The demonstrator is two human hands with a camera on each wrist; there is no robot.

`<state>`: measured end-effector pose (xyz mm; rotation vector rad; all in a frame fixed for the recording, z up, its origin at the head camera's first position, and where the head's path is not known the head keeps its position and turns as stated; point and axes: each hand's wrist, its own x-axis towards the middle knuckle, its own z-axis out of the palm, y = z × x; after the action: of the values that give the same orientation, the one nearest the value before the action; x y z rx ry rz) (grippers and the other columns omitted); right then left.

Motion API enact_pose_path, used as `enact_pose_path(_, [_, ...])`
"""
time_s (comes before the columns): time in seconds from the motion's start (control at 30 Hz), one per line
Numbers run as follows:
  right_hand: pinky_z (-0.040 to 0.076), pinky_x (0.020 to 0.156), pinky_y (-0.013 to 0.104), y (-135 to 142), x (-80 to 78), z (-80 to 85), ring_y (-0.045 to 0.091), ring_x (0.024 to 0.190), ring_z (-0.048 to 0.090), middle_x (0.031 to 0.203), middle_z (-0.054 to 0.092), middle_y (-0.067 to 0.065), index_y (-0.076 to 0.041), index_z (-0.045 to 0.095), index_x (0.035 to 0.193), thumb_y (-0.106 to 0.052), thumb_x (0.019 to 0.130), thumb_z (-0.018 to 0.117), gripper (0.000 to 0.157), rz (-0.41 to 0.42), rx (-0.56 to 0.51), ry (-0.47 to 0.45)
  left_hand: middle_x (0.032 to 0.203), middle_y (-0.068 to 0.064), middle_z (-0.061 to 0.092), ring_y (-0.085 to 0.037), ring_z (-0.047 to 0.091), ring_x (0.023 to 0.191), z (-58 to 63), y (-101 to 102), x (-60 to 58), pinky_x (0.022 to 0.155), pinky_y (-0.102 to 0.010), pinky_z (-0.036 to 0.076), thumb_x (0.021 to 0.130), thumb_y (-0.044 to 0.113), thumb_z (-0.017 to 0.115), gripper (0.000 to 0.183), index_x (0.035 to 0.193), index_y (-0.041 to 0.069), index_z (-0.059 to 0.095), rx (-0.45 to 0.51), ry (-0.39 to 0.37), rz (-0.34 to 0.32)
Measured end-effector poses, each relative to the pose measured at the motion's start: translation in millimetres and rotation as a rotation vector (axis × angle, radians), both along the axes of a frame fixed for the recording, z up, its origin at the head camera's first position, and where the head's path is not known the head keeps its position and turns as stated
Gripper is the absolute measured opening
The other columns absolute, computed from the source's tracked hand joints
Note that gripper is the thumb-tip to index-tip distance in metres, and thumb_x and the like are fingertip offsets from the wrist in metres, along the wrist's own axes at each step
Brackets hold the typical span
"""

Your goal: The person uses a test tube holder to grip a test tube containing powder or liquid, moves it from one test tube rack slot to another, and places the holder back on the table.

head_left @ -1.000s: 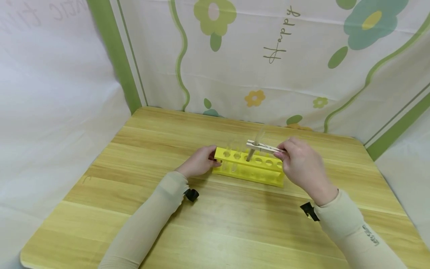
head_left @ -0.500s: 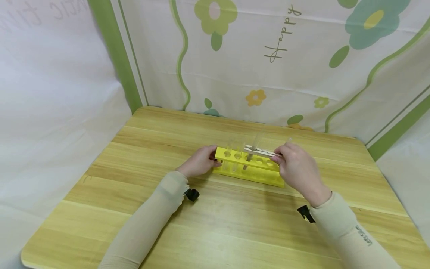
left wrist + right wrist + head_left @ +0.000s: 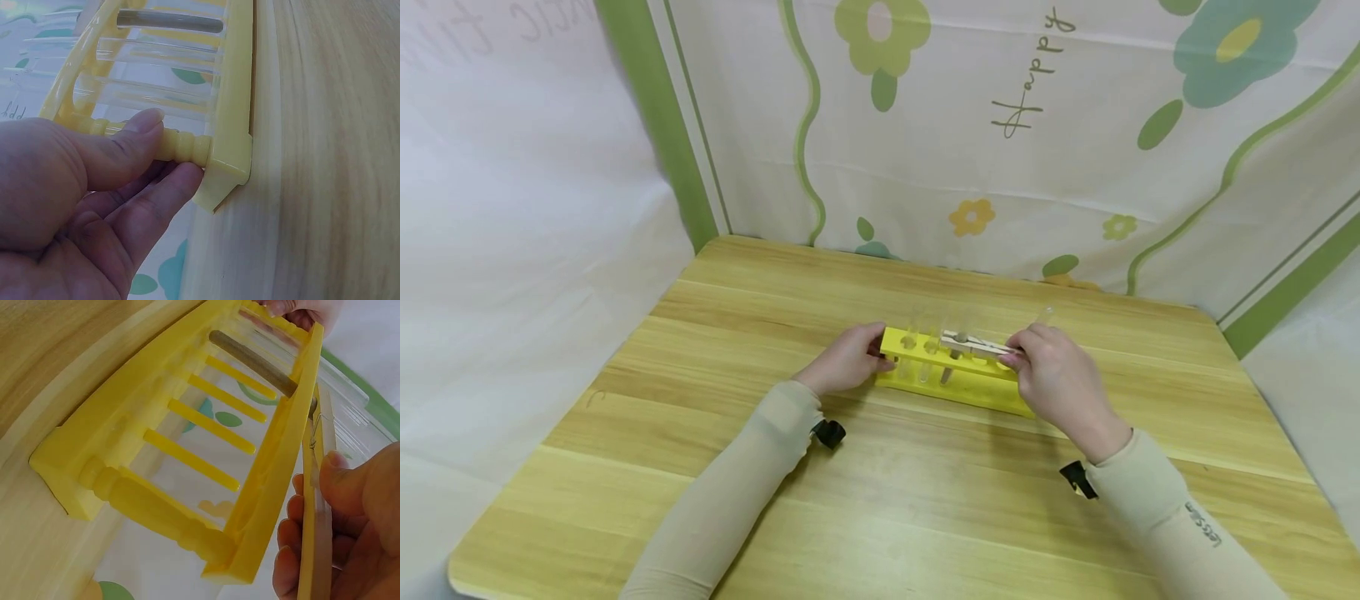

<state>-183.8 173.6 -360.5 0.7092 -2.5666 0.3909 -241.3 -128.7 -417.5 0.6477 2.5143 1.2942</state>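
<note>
A yellow test tube rack [image 3: 973, 395] stands on the table. My left hand [image 3: 846, 362] pinches the turned post [image 3: 181, 145] at its left end between thumb and fingers. My right hand [image 3: 1063, 387] grips a wooden test tube holder [image 3: 988, 345], clamped around a test tube [image 3: 256, 365] with grey-brown contents. That tube passes down through the third hole from the left, its bottom end at the rack's base in the right wrist view. The holder lies close over the top plate. Two clear test tubes [image 3: 156, 53] stand in the holes to the left.
A clear glass tip [image 3: 1047, 313] shows behind my right hand. Yellow pegs [image 3: 212, 440] line the rack's rear side. The wooden table [image 3: 865, 500] ends at a floral cloth backdrop [image 3: 925, 150], with pale cloth on both sides.
My right hand has lowered the holder and its test tube deeper into the third hole, shifting slightly left. The left hand keeps its hold on the rack's end.
</note>
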Motion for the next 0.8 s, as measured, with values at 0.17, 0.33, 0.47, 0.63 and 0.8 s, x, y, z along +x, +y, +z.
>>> enact_pose_path(0.17, [0.053, 0.061, 0.041, -0.6, -0.2, -1.2, 0.028, 0.073, 0.060, 0.082, 0.065, 0.009, 0.000, 0.069, 0.088, -0.008, 0.087, 0.076, 0.010, 0.007, 0.003, 0.012, 0.099, 0.002, 0.063, -0.014, 0.062, 0.093, -0.1, 0.4, -0.2, 0.082, -0.031, 0.053, 0.093, 0.008, 0.070, 0.018, 0.107, 0.013, 0.060, -0.003, 0.005, 0.001])
enact_pose_path(0.33, [0.053, 0.061, 0.041, -1.2, -0.2, -2.5, 0.028, 0.075, 0.060, 0.084, 0.065, 0.008, 0.000, 0.070, 0.089, -0.007, 0.087, 0.076, 0.009, 0.002, 0.001, 0.001, 0.097, 0.001, 0.063, -0.014, 0.062, 0.092, -0.7, 0.4, -0.3, 0.081, -0.030, 0.053, 0.092, 0.007, 0.070, 0.017, 0.104, 0.013, 0.059, 0.000, 0.012, 0.000])
enact_pose_path(0.47, [0.053, 0.061, 0.042, -1.5, -0.5, -2.9, 0.029, 0.076, 0.061, 0.084, 0.066, 0.009, 0.000, 0.070, 0.089, -0.007, 0.087, 0.076, 0.009, 0.002, -0.001, -0.002, 0.097, 0.001, 0.063, -0.014, 0.062, 0.091, -1.0, 0.2, -0.2, 0.080, -0.030, 0.053, 0.092, 0.006, 0.070, 0.017, 0.103, 0.012, 0.059, 0.005, 0.015, -0.001])
enact_pose_path(0.63, [0.054, 0.062, 0.042, -1.4, -0.9, -3.6, 0.029, 0.076, 0.061, 0.084, 0.066, 0.009, 0.000, 0.070, 0.090, -0.006, 0.087, 0.075, 0.009, 0.008, 0.000, 0.009, 0.096, 0.000, 0.062, -0.014, 0.062, 0.091, -0.9, -0.2, -0.1, 0.079, -0.031, 0.053, 0.092, 0.006, 0.070, 0.016, 0.102, 0.011, 0.057, 0.003, 0.012, -0.004])
enact_pose_path(0.8, [0.054, 0.063, 0.043, -1.6, -1.1, -3.9, 0.029, 0.076, 0.061, 0.085, 0.066, 0.009, 0.001, 0.070, 0.090, -0.005, 0.087, 0.075, 0.008, 0.007, -0.004, 0.008, 0.097, 0.000, 0.063, -0.015, 0.062, 0.091, -0.4, 0.2, -0.1, 0.080, -0.031, 0.053, 0.092, 0.006, 0.070, 0.017, 0.103, 0.011, 0.058, 0.005, 0.015, -0.003])
